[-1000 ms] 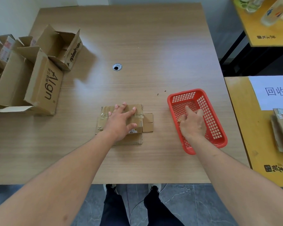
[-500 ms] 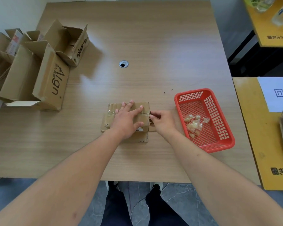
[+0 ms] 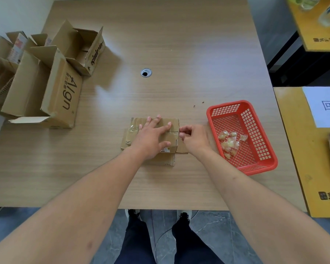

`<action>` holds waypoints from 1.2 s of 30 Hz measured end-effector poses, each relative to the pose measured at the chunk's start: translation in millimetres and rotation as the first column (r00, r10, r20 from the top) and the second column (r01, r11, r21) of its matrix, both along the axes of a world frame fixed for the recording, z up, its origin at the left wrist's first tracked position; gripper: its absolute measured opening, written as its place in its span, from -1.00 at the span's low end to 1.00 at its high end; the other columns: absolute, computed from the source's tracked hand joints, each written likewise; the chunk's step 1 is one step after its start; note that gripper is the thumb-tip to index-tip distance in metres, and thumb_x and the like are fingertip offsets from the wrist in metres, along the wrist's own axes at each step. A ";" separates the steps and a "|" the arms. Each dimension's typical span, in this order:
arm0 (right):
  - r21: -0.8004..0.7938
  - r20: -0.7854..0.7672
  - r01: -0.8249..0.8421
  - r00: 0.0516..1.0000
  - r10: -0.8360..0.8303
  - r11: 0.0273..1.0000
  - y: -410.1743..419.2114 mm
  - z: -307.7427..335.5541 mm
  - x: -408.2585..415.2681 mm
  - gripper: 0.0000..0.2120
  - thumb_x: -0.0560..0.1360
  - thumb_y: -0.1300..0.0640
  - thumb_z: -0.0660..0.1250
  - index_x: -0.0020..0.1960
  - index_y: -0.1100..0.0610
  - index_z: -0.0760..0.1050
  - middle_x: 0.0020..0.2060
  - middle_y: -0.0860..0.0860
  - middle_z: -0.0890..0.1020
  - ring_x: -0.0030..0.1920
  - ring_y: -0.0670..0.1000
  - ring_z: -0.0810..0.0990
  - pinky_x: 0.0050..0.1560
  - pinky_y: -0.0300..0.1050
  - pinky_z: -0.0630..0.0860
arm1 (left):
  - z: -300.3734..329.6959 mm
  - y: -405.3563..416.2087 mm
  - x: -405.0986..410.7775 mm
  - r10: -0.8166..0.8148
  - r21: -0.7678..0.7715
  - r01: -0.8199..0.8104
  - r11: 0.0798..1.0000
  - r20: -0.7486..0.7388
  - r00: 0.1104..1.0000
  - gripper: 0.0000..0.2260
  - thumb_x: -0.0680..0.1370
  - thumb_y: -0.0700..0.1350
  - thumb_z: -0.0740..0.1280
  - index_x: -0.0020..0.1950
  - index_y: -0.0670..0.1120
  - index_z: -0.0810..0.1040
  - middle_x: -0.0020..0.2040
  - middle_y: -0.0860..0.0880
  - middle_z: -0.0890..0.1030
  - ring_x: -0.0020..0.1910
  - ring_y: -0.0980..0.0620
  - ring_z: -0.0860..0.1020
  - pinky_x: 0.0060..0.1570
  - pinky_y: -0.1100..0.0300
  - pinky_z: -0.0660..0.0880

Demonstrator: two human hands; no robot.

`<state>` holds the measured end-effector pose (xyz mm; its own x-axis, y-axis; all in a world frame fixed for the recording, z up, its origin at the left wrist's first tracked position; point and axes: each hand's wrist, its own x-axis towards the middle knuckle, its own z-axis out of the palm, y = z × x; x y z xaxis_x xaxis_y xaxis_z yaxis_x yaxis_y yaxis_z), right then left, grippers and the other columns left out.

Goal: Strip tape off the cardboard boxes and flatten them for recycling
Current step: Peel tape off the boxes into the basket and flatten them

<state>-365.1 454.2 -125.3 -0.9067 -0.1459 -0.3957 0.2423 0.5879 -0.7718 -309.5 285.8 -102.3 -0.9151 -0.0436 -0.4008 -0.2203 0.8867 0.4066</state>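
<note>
- My left hand (image 3: 151, 139) lies flat with fingers spread straight, pressing down on the small flattened brown cardboard box (image 3: 168, 126) near the front middle of the light wood-grain table (image 3: 179, 44).
- My right hand (image 3: 195, 138) sits at the box's right edge, fingers curled, thumb and forefinger pinching at the seam there. I cannot tell whether tape is actually caught in the pinch.
- Clear crinkled tape (image 3: 131, 129) shows on the box's left end, just beyond my left fingertips.
- Red perforated plastic basket (image 3: 242, 136), just right of my right hand: holds a clump of crumpled clear tape scraps (image 3: 231, 142) on its floor.
- Far left of table: large open brown carton printed "Align" (image 3: 46, 90) on its side, flaps open; a second open brown carton (image 3: 84, 48) behind it. Contents not discernible.
- Yellow side table (image 3: 312, 168) to the right carries a white printed sheet (image 3: 324, 105).
- Versus one second ago: right hand was inside the basket; it is now out and at the box edge. Left hand's press on the box unchanged.
</note>
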 end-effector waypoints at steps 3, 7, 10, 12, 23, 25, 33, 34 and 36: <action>0.185 -0.098 -0.153 0.980 0.173 0.971 1.5 11.4 0.9 -0.81 0.61 0.25 0.37 0.17 0.14 0.68 0.05 0.06 0.73 0.08 0.04 0.67 0.14 -0.11 0.57 | 0.9 0.2 -1.4 -0.016 -0.020 0.017 1.000 0.013 1.000 -0.37 0.59 0.13 0.38 0.61 0.23 0.18 0.68 0.01 -0.06 0.64 -0.13 -0.15 0.56 -0.17 -0.16; 0.457 -0.163 -0.268 0.912 0.376 0.848 -6.0 24.0 4.1 -0.84 0.61 0.25 0.31 0.08 0.16 0.66 -0.01 0.14 0.69 0.07 0.20 0.64 -0.06 -0.06 0.49 | 4.8 1.1 -3.3 -0.052 -0.064 0.054 0.996 0.038 0.998 -0.37 0.60 0.13 0.37 0.62 0.23 0.17 0.68 0.00 -0.05 0.64 -0.13 -0.14 0.56 -0.18 -0.13; 0.593 -0.181 -0.226 0.898 0.401 0.773 -12.9 32.2 12.6 -0.87 0.57 0.26 0.30 0.00 0.20 0.63 -0.05 0.17 0.66 0.01 0.22 0.63 -0.17 -0.08 0.35 | 6.8 2.6 -3.7 -0.075 -0.101 0.078 0.992 0.033 0.997 -0.37 0.60 0.16 0.36 0.61 0.25 0.16 0.67 0.00 -0.04 0.65 -0.14 -0.10 0.56 -0.19 -0.07; 0.568 -0.189 -0.144 0.935 0.298 0.810 -13.4 34.2 17.3 -0.87 0.56 0.21 0.31 -0.05 0.18 0.65 -0.10 0.15 0.68 -0.04 0.20 0.63 -0.18 -0.08 0.35 | 6.9 3.9 -0.2 -0.082 -0.127 0.084 0.988 0.026 0.996 -0.37 0.60 0.20 0.33 0.61 0.26 0.14 0.67 0.00 -0.05 0.65 -0.14 -0.09 0.56 -0.18 -0.05; -0.285 0.399 0.532 0.822 -0.406 0.798 -15.1 24.3 31.5 -0.89 0.67 0.19 0.28 0.07 0.17 0.58 -0.16 0.12 0.66 -0.23 0.04 0.65 -0.19 -0.12 0.66 | 16.7 4.7 -6.7 -0.187 -0.248 0.198 0.948 0.067 0.980 -0.40 0.59 0.28 0.23 0.58 0.37 0.07 0.54 -0.11 0.15 0.56 -0.30 0.12 0.48 -0.32 0.17; -0.274 0.358 0.501 0.845 -0.397 0.821 -17.1 25.6 32.8 -0.86 0.65 0.25 0.33 0.17 0.22 0.60 -0.10 0.11 0.66 -0.21 0.01 0.64 -0.28 -0.21 0.61 | 20.3 1.8 -10.1 -0.255 -0.361 0.267 0.894 0.080 0.964 -0.37 0.56 0.40 0.19 0.57 0.40 0.02 0.45 -0.11 0.23 0.40 -0.27 0.33 0.35 -0.19 0.30; -0.176 0.353 0.602 0.777 -0.521 0.779 -30.1 26.0 27.1 -0.80 0.47 0.45 0.46 -0.04 0.18 0.68 -0.15 0.16 0.72 -0.25 0.03 0.66 -0.11 -0.14 0.67 | 19.8 -13.6 -4.9 -0.285 -0.295 0.302 0.906 0.100 0.953 -0.29 0.49 0.46 0.24 0.56 0.44 -0.01 0.37 -0.12 0.23 0.31 -0.22 0.35 0.01 -0.07 0.40; -0.137 0.279 0.592 0.792 -0.543 0.794 -32.0 23.0 27.8 -0.78 0.43 0.42 0.49 -0.09 0.12 0.68 -0.18 0.12 0.73 -0.26 0.03 0.67 -0.05 -0.06 0.69 | 19.6 -13.0 -4.9 -0.272 -0.287 0.288 0.913 0.096 0.957 -0.29 0.49 0.46 0.25 0.55 0.44 0.00 0.37 -0.12 0.22 0.32 -0.22 0.34 0.02 -0.08 0.42; -0.025 0.046 0.524 0.852 -0.522 0.852 -35.7 18.1 30.4 -0.79 0.39 0.32 0.51 -0.15 0.01 0.67 -0.29 -0.03 0.70 -0.27 -0.02 0.69 -0.02 0.04 0.69 | 20.0 -10.2 -4.1 -0.237 -0.277 0.253 0.927 0.090 0.967 -0.28 0.48 0.46 0.27 0.55 0.43 0.02 0.36 -0.12 0.23 0.32 -0.22 0.35 0.06 -0.10 0.44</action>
<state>-334.7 418.4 -107.2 -0.8379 0.3313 -0.4337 0.5347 0.3393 -0.7739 -313.6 275.6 -82.3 -0.8893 0.0598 -0.4534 0.0039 0.9924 0.1232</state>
